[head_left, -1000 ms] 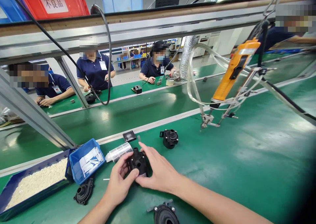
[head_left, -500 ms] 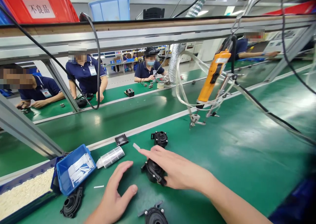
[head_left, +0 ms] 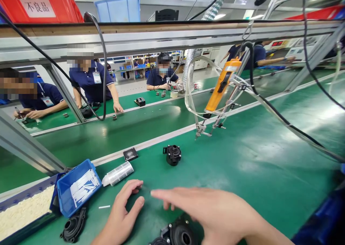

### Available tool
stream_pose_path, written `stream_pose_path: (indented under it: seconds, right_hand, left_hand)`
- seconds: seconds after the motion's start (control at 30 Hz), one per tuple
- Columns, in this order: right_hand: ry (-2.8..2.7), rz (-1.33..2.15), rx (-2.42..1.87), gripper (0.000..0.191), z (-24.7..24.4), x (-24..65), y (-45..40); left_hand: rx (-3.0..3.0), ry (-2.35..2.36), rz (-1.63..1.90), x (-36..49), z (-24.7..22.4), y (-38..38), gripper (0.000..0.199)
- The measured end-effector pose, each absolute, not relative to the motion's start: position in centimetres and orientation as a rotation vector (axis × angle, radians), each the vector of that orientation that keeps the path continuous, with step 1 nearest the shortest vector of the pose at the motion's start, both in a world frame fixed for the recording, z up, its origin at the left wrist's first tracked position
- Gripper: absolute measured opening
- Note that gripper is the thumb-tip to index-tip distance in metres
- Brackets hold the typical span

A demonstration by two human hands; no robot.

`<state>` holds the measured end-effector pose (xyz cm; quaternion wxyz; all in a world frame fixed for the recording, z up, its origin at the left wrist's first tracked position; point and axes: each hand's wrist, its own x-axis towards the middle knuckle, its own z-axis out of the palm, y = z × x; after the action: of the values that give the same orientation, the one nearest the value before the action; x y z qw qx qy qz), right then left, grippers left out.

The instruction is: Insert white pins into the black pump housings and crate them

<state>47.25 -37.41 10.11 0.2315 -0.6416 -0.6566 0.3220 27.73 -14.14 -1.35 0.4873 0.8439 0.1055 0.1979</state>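
My left hand (head_left: 122, 211) is over the green bench with fingers and thumb apart, holding nothing visible. My right hand (head_left: 218, 209) stretches its index finger toward the left hand; the other fingers bend below it, and its thumb is hidden. At the index fingertip is a tiny dark spot I cannot make out. Below the right palm, at the bottom edge, sits a round black pump housing (head_left: 184, 234) with screws, partly covered by the hand. Another black part beside it is cut off by the frame. A similar black housing (head_left: 173, 155) stands farther back.
At left are a blue bin of white strips (head_left: 60, 198), a long tray of pale pieces (head_left: 29, 227), a black cover (head_left: 73, 225), a clear roll (head_left: 118, 173) and a loose white strip (head_left: 104, 207). An orange electric screwdriver (head_left: 222, 86) hangs overhead. Co-workers sit across the line.
My right hand has moved nearer to me, and the housing under it is no longer at its former spot. The clear piece at its fingertip no longer shows. My left hand has barely moved.
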Motion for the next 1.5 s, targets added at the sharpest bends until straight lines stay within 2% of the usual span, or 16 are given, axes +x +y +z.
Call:
stream_pose_path:
  seconds: [0.07, 0.13, 0.17, 0.23, 0.33, 0.47, 0.57, 0.77, 0.9, 1.07, 1.2, 1.3, 1.37, 1.5]
  right_hand:
    - [-1.530, 0.681, -1.860, 0.121, 10.6, 48.7, -36.9]
    - [-1.292, 0.298, -1.969, 0.110, 10.7, 50.6, -36.3]
    - [-1.230, 0.123, -2.018, 0.111, 10.5, 51.6, -36.1]
    - [-1.200, -0.043, -2.134, 0.128, 9.6, 53.7, -35.7]
    - [-1.179, 0.118, -2.270, 0.145, 7.7, 56.0, -35.2]
    - [-1.130, 0.382, -2.193, 0.138, 6.1, 56.6, -34.4]
    - [-1.165, 0.455, -2.132, 0.135, 6.0, 55.5, -33.8]
    - [-1.335, 0.572, -1.988, 0.126, 6.3, 50.9, -32.2]
    - [-1.574, 0.592, -1.794, 0.135, 5.2, 48.5, -30.9]
    - [-1.692, 0.468, -1.772, 0.160, 2.7, 48.7, -30.1]
    - [-1.673, 0.478, -1.780, 0.162, 2.3, 48.9, -30.2]
    - [-1.619, 0.489, -1.740, 0.147, 3.3, 48.6, -30.4]
    - [-1.510, 0.487, -1.680, 0.128, 4.0, 48.4, -30.5]
    - [-1.071, 0.565, -1.517, 0.051, 4.6, 47.6, -30.1]
  left_hand:
    - [2.048, 0.263, 0.460, 27.8, -0.9, -14.2, 0.036]
    - [2.044, 0.260, 0.455, 27.9, -0.7, -14.3, 0.035]
    - [2.042, 0.258, 0.459, 28.0, -0.6, -14.3, 0.034]
    - [2.041, 0.252, 0.470, 28.0, -0.5, -14.4, 0.033]
    - [2.035, 0.235, 0.501, 28.0, -0.5, -14.4, 0.031]
    - [2.028, 0.234, 0.550, 28.1, -0.8, -14.4, 0.031]
    - [2.023, 0.263, 0.604, 28.2, -1.4, -14.2, 0.037]
    - [1.983, 0.231, 0.672, 28.5, -3.4, -13.7, 0.073]
    - [1.941, 0.171, 0.662, 28.5, -4.1, -13.4, 0.093]
    - [1.865, 0.248, 0.608, 28.7, -4.3, -13.5, 0.088]
    - [1.840, 0.359, 0.620, 28.9, -3.8, -13.9, 0.079]
    - [1.756, 0.461, 0.652, 29.0, -3.2, -14.0, 0.077]
    - [1.654, 0.534, 0.651, 29.2, -3.1, -13.9, 0.078]
    - [1.529, 0.528, 0.626, 29.5, -3.2, -13.3, 0.078]
